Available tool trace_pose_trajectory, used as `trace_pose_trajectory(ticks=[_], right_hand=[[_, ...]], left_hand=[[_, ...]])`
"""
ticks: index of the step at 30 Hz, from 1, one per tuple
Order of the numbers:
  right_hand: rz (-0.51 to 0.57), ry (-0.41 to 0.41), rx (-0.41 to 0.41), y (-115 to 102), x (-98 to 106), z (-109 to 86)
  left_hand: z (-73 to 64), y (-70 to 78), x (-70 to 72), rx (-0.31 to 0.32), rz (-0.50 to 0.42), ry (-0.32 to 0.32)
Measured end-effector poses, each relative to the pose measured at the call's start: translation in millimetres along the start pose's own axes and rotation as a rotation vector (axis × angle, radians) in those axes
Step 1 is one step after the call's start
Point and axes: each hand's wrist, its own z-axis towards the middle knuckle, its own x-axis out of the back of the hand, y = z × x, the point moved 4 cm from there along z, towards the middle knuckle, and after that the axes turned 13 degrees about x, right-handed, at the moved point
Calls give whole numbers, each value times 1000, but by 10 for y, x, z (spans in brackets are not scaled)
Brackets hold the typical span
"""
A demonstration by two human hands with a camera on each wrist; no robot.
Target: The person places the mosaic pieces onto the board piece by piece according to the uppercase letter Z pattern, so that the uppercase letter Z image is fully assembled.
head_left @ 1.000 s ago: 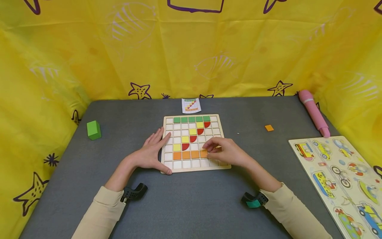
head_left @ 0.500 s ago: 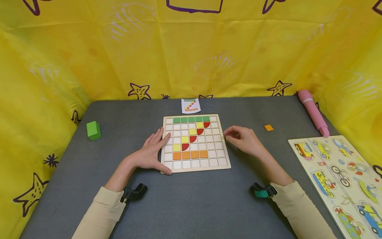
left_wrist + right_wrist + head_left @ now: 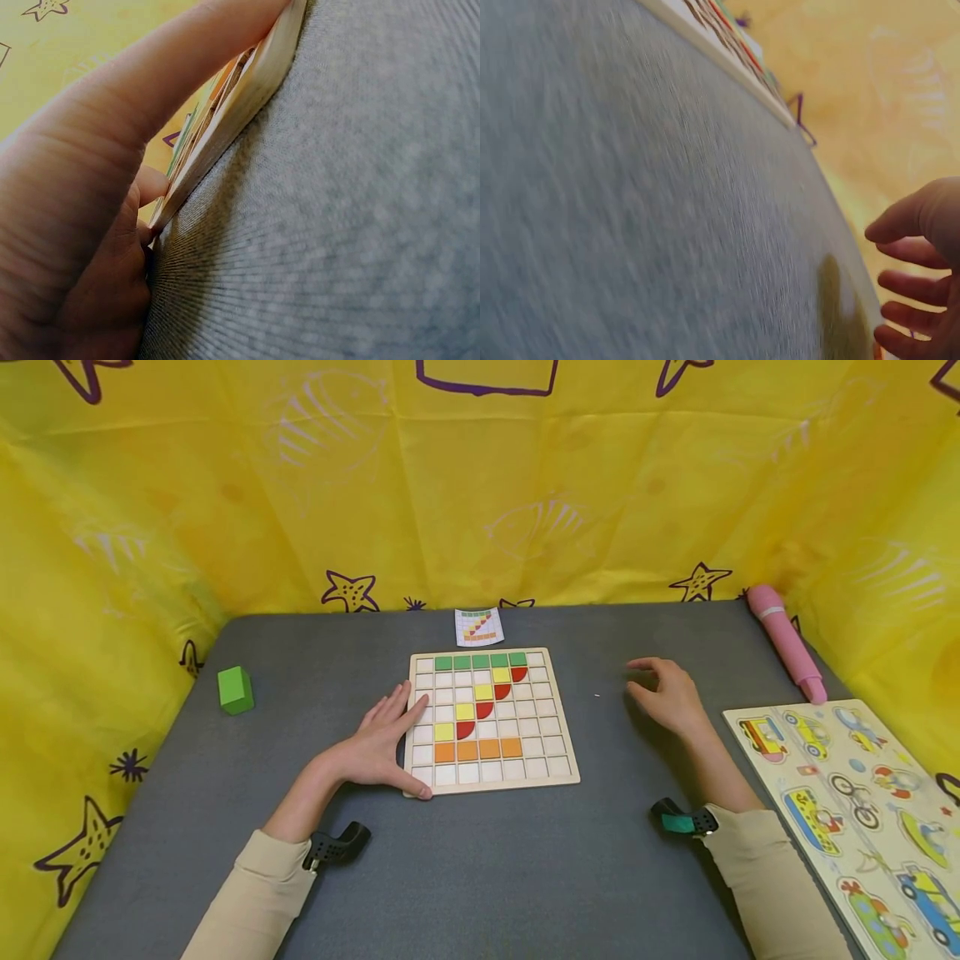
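A wooden grid board (image 3: 527, 727) lies on the grey table. My left hand (image 3: 371, 750) rests at its left side, fingers spread along the edge and thumb at the near corner. Green squares (image 3: 481, 661) fill much of the top row. Yellow squares (image 3: 464, 712) and red quarter-circles (image 3: 483, 710) step down diagonally to a row of orange squares (image 3: 489, 749). My right hand (image 3: 670, 693) is over the table right of the board, fingers loosely bent and holding nothing. Beneath its fingertips in the right wrist view shows a sliver of a loose orange square (image 3: 878, 351), hidden by the hand in the head view.
A small pattern card (image 3: 479, 627) lies behind the board. Far left stands a green block (image 3: 236, 690). A pink microphone-shaped toy (image 3: 787, 643) lies at the right, touching a wooden picture puzzle (image 3: 825, 777). Yellow patterned cloth (image 3: 480, 510) encloses the table's back and sides.
My right hand has let go of an orange square in the board's orange row and moved right, off the board to where the loose orange square lay. The left hand has stayed put.
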Motion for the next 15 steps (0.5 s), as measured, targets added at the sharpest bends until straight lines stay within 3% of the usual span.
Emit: trace_pose_trajectory(ticks=[10, 15], right_hand=[[-74, 143, -53, 234, 140, -67], [-115, 163, -84, 311, 185, -68]], left_hand=[[-3, 3, 0, 2, 0, 0], [-7, 4, 2, -1, -6, 2]])
